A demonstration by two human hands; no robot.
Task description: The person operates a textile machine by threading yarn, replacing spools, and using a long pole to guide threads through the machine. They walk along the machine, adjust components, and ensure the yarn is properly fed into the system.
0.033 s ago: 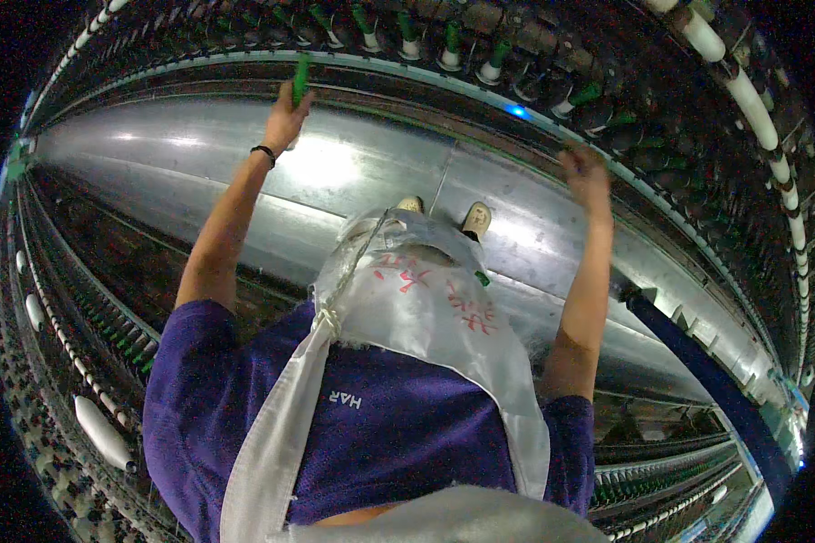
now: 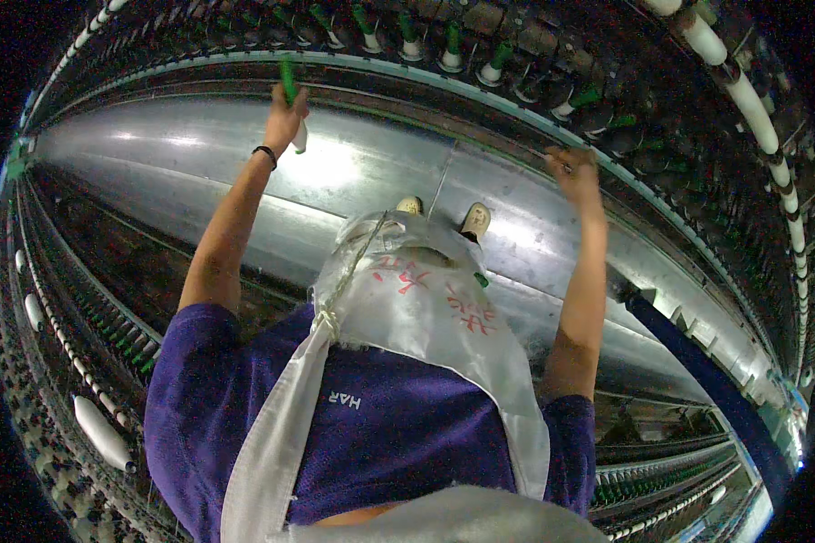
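Observation:
My left hand point(image 2: 282, 125) is closed around a bobbin point(image 2: 288, 81), in front of the spindle row. Its green end sticks up past my fingers, and a white part shows below the palm. Farther right, my right hand point(image 2: 574, 176) is raised beside the machine's rail with its fingers curled in. Whatever those fingers pinch, if anything, is too small and blurred to make out. Nearest beyond the hands stand several green-topped bobbins point(image 2: 453, 47) with white yarn at their bases.
A pale rail point(image 2: 380, 65) runs in front of the bobbins, with a small blue light near it in the earlier picture only. A metal floor point(image 2: 371, 154) lies under my shoes point(image 2: 476, 219). Behind me runs another machine with white rollers point(image 2: 102, 433). A dark blue tube point(image 2: 697, 362) slants at right.
The bobbin in my left hand has tilted, its green top shifting left and its white part coming into view. My right hand has moved slightly left and its fingers have curled. The blue light has gone.

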